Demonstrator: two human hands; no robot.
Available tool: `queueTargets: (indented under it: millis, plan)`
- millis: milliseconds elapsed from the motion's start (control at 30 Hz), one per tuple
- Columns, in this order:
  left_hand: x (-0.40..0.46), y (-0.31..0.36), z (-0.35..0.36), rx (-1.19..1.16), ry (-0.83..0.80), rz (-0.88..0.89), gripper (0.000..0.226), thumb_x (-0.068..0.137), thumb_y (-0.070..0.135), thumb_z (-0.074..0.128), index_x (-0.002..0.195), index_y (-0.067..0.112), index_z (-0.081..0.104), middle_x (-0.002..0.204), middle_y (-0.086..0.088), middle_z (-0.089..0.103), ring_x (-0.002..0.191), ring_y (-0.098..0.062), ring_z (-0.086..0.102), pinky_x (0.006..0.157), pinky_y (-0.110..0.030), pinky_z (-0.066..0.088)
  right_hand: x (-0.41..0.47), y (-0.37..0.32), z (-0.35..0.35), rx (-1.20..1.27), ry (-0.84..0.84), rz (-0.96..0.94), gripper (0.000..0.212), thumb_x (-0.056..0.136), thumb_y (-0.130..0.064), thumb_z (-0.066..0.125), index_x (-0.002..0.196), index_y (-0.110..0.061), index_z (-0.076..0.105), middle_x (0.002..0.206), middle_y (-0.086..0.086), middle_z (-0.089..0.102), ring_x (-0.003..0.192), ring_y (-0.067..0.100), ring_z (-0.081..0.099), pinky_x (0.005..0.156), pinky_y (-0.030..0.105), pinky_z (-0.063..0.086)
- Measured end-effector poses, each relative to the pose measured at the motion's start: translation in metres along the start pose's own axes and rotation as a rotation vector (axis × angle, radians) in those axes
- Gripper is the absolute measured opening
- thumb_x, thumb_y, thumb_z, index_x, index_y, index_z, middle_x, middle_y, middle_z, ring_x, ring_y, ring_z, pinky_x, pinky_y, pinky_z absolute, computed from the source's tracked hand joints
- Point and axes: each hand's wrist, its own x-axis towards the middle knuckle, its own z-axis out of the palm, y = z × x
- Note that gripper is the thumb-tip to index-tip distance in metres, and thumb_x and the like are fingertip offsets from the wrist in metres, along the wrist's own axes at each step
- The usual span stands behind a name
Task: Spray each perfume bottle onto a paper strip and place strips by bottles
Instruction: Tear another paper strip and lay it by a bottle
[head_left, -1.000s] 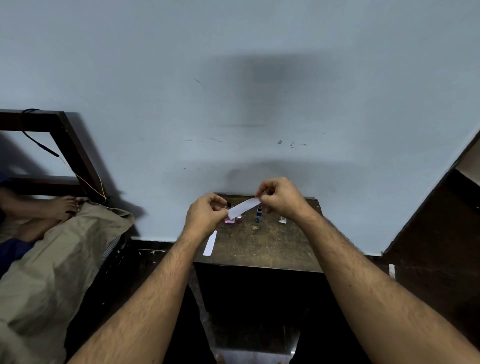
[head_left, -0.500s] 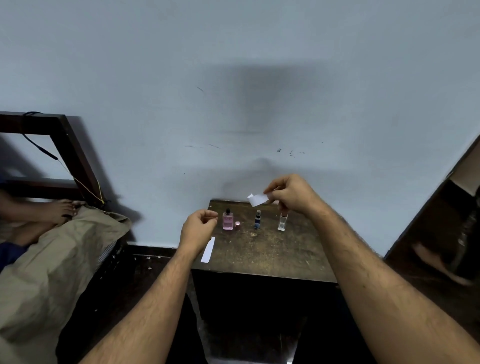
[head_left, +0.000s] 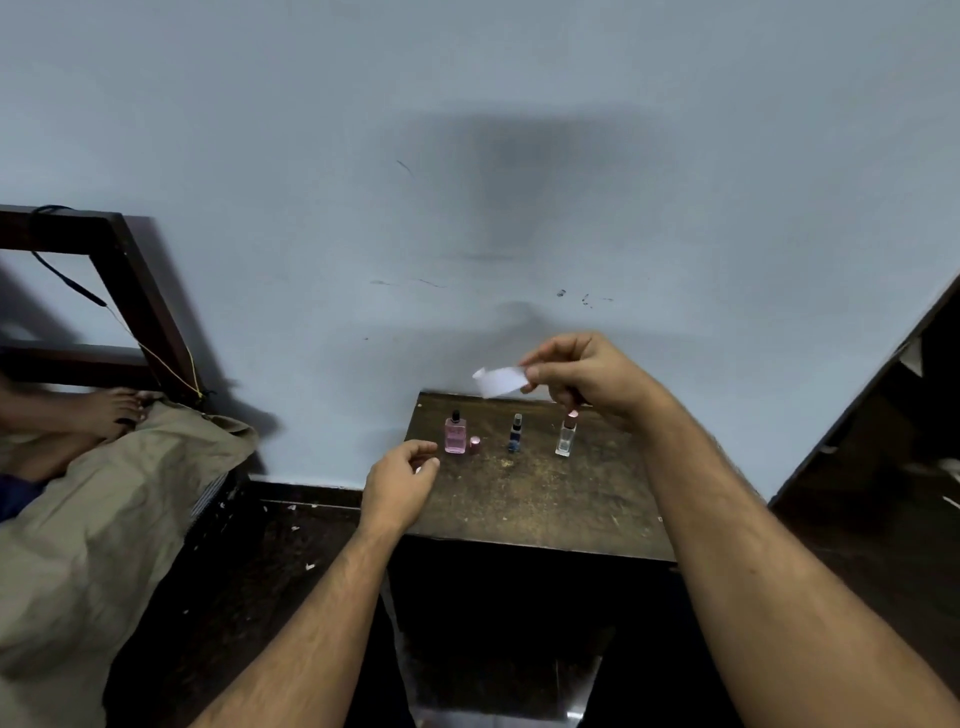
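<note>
Above the bottles (head_left: 515, 433) (labels unreadable), right hand (head_left: 587, 374) pinches strip (head_left: 500, 380).

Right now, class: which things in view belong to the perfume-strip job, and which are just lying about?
Job: pink bottle, its pink cap, blue bottle, clear bottle, paper strip pinched by right hand, left hand, table.

Lying about: beige cloth, wooden frame, cable.
</note>
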Motion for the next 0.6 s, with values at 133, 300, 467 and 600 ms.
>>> queueTargets:
  millis: [133, 300, 467, 600]
  plan:
    - [-0.003, -0.013, 0.006, 0.058, 0.017, 0.004, 0.026, 0.088, 0.027, 0.062, 0.113, 0.024, 0.07, 0.11, 0.005, 0.072, 0.104, -0.014, 0.065, 0.092, -0.031, 0.051, 0.013, 0.027, 0.001, -0.572, 0.313, 0.06, 0.013, 0.083, -0.009, 0.07, 0.085, -0.021, 0.075, 0.068, -0.009, 0.069, 0.059, 0.005, 0.061, 0.059, 0.027, 0.051]
    - [-0.015, -0.026, 0.013, 0.153, 0.035, 0.085, 0.031, 0.092, 0.027, 0.059, 0.122, 0.023, 0.067, 0.12, 0.006, 0.068, 0.11, -0.016, 0.062, 0.093, -0.031, 0.048, 0.007, 0.035, -0.002, -0.076, 0.172, 0.061, 0.013, 0.084, -0.002, 0.07, 0.083, -0.015, 0.073, 0.061, -0.004, 0.069, 0.045, 0.01, 0.049, 0.043, 0.02, 0.04]
    - [-0.019, -0.043, 0.022, 0.18, 0.005, 0.101, 0.035, 0.093, 0.023, 0.06, 0.127, 0.02, 0.062, 0.128, 0.004, 0.064, 0.117, -0.016, 0.06, 0.097, -0.03, 0.044, 0.009, 0.029, -0.001, 0.271, 0.136, 0.063, 0.008, 0.079, -0.006, 0.072, 0.086, -0.011, 0.071, 0.07, 0.008, 0.069, 0.042, 0.012, 0.047, 0.048, 0.025, 0.042]
    - [-0.016, -0.044, 0.025, 0.221, -0.018, 0.169, 0.045, 0.095, 0.034, 0.059, 0.138, 0.02, 0.055, 0.144, 0.005, 0.052, 0.133, -0.014, 0.047, 0.109, -0.032, 0.037, 0.019, 0.056, 0.007, -0.74, 0.32, 0.074, 0.009, 0.081, -0.014, 0.071, 0.083, -0.022, 0.074, 0.067, -0.01, 0.066, 0.062, 0.008, 0.06, 0.062, 0.028, 0.047]
